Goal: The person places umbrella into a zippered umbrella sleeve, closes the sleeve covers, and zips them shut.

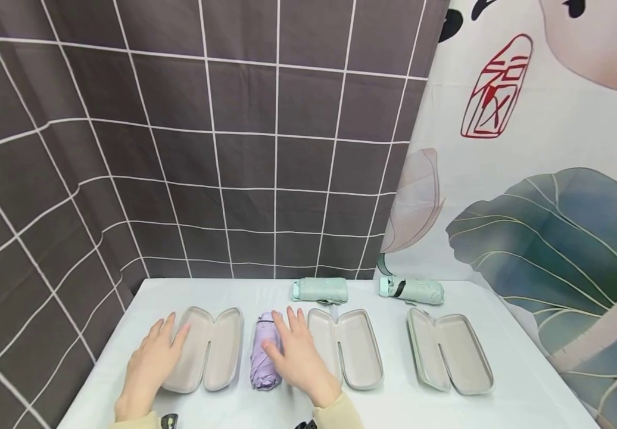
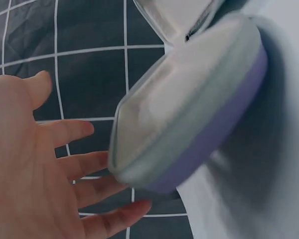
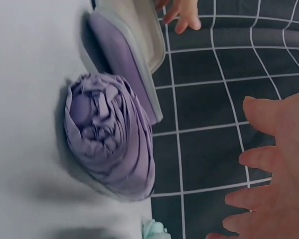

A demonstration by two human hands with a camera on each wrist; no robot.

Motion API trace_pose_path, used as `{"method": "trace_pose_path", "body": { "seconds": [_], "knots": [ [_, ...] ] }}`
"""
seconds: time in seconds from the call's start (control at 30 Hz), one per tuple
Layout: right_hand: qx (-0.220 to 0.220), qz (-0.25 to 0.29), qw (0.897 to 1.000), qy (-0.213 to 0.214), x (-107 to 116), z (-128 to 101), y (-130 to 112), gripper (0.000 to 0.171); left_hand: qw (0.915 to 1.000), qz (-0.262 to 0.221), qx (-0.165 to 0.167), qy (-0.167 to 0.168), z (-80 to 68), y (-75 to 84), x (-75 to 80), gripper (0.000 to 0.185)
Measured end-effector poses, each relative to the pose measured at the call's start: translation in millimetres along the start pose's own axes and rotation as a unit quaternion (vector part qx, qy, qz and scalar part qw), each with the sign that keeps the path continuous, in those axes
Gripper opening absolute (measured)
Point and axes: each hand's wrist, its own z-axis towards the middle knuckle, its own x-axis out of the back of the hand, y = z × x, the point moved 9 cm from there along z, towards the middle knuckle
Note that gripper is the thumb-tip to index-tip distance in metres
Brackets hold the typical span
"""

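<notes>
On the left of the white table, an unzipped case (image 1: 224, 351) lies spread in two shallow halves. The left wrist view shows this case (image 2: 214, 134) with a purple and pale green outside. My left hand (image 1: 146, 369), fingers extended, is at its left edge; whether they touch cannot be told. A folded purple umbrella (image 1: 263, 357) lies to the right of that case. Above the umbrella's right side hovers my right hand (image 1: 302, 356), fingers spread. In the right wrist view a gap separates that hand (image 3: 284, 159) from the rolled umbrella (image 3: 127, 149).
Partly behind my right hand lies a second spread case (image 1: 361, 351); a third spread case (image 1: 466, 354) lies farther right. Two folded mint-green umbrellas (image 1: 320, 290) lie along the table's back edge. A dark grid-patterned cloth (image 1: 244, 161) hangs behind and to the left.
</notes>
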Motion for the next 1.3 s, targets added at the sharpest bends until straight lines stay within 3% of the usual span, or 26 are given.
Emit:
{"method": "trace_pose_path", "body": {
  "seconds": [0.23,0.4,0.57,0.8,1.1,1.3],
  "knots": [
    [-0.019,-0.021,0.999,0.024,-10.7,1.4,-5.7,0.054,0.9989,-0.039,0.023,-0.007,1.4,-16.9,-1.6,0.079],
    [-0.038,0.002,0.998,0.041,-17.7,0.9,-10.3,0.052,0.9976,-0.060,0.034,0.005,1.3,-25.4,3.5,0.076],
    [-0.048,0.022,0.997,0.061,-26.8,3.4,-11.8,0.052,0.9971,-0.065,0.038,0.013,3.2,-28.3,8.5,0.073],
    [-0.079,0.015,0.995,0.060,-46.1,5.9,-5.0,0.054,0.9950,-0.080,0.057,0.018,4.0,-32.7,2.3,0.070],
    [-0.112,0.032,0.991,0.067,-63.7,5.0,7.8,0.061,0.9949,-0.088,0.046,0.020,7.1,-29.4,-2.8,0.058],
    [-0.126,0.040,0.985,0.109,-64.1,4.5,15.3,0.075,0.9947,-0.091,0.044,0.019,8.1,-30.5,-5.8,0.055]
  ]
}}
